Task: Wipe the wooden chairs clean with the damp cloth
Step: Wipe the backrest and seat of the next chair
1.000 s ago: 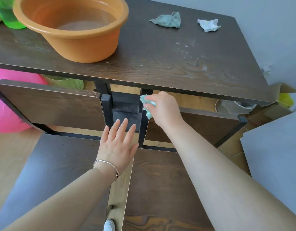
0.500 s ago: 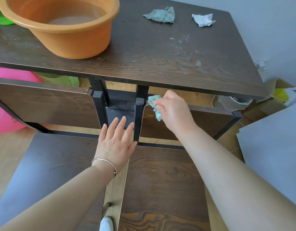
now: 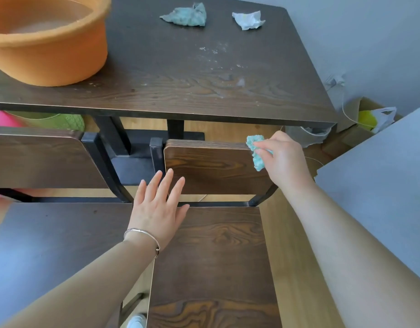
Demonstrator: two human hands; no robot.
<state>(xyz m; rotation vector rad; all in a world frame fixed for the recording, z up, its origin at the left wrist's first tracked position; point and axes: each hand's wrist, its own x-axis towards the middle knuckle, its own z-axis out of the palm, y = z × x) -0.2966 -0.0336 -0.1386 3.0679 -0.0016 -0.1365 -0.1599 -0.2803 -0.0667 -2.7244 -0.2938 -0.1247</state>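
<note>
Two wooden chairs; one table; one orange basin; two cloths; one crumpled tissue.

Dark wooden table — orange basin, green rag, crumpled white tissue on it.

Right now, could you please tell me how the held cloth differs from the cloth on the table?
The held cloth is bright teal; the loose cloth is duller grey-green. The held cloth is pinched by the right hand at the top edge of the chair back; the loose cloth lies untouched on the table. Both are crumpled.
</note>
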